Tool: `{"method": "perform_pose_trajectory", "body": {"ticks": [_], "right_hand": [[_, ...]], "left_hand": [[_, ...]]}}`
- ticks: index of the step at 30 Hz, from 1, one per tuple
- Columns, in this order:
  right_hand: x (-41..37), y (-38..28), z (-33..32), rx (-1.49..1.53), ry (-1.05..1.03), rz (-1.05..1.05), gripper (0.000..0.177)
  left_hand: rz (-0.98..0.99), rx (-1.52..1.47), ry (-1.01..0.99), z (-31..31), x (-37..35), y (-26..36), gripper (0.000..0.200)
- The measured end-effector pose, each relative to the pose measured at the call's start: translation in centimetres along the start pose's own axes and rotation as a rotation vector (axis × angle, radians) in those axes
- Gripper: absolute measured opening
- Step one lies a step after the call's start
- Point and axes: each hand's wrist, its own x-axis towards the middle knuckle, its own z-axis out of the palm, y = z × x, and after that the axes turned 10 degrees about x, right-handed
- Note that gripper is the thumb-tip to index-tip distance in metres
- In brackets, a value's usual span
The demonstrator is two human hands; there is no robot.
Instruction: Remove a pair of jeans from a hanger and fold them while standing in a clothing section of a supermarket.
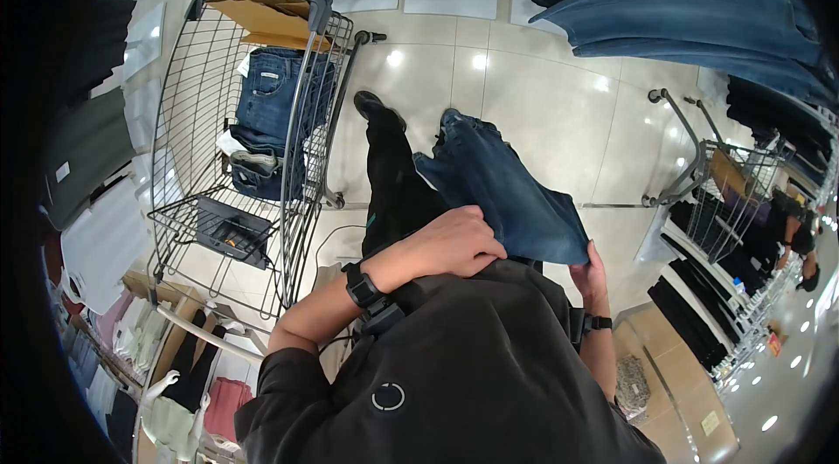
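Observation:
A pair of blue jeans (517, 193) hangs in front of my body, its lower end reaching toward the floor by one shoe. My left hand (459, 241) is closed at the upper left edge of the jeans, close to my dark shirt. On the opposite edge, my right hand (589, 273) grips the denim between thumb and fingers, with part of the hand hidden. Watch-like devices are strapped to both wrists.
To the left stands a wire shopping cart (297, 123) containing folded jeans (269, 93), a brown paper bag (271, 18) and a dark flat device (232, 232). Denim stacks (690, 18) line the far side. Another cart (730, 193) and people are at right.

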Motion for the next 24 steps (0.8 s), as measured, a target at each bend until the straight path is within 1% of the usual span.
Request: {"method": "perform_pose_trajectory", "body": {"ticks": [2,4,5,6,7,9,11,14,15,18,19,22,24], "right_hand": [[0.2,-0.5,0.4,-0.077,-0.028,0.031,0.037],[0.2,-1.1,1.7,-0.15,-0.06,0.058,0.038],[0.0,-1.5,2.4,-0.19,-0.088,0.037,0.037],[0.3,-1.6,2.4,-0.197,-0.123,0.022,0.038],[0.5,-1.6,2.3,-0.204,-0.157,0.011,0.038],[0.7,-1.7,2.7,-0.188,-0.207,-0.017,0.04],[1.0,-1.8,3.6,-0.149,-0.248,-0.039,0.043],[1.3,-3.1,3.4,-0.094,-0.333,-0.061,0.049],[1.5,-3.7,3.4,-0.095,-0.368,-0.067,0.049],[2.2,-5.4,3.7,-0.089,-0.471,-0.095,0.051],[2.3,-5.5,3.9,-0.063,-0.432,-0.105,0.05],[2.9,-5.6,4.9,-0.06,-0.32,-0.088,0.047],[3.7,-5.4,4.9,-0.101,-0.328,-0.072,0.046]], "left_hand": [[0.063,0.039,0.079,-0.2,0.6,0.6,0.022],[-0.088,-0.206,0.19,0.2,0.4,1.0,0.028],[-0.162,-0.329,0.244,0.3,0.4,1.2,0.032],[-0.344,-0.44,0.234,-0.9,0.4,2.2,0.043],[-0.55,-0.503,0.232,0.1,0.2,1.6,0.045],[-0.71,-0.591,0.284,3.3,-0.1,-0.8,0.043],[-0.621,-0.643,0.41,5.5,-0.3,-2.4,0.037],[-0.529,-0.513,0.198,1.3,0.2,-0.1,0.031],[-0.469,-0.405,0.247,1.3,0.6,0.6,0.027],[-0.316,-0.009,0.231,-0.2,1.5,2.5,0.028],[-0.205,0.063,0.329,-0.5,1.8,2.6,0.028],[-0.065,0.283,0.232,-1.7,2.0,3.1,0.028],[0.004,0.353,0.236,-1.9,2.0,3.4,0.028]]}}
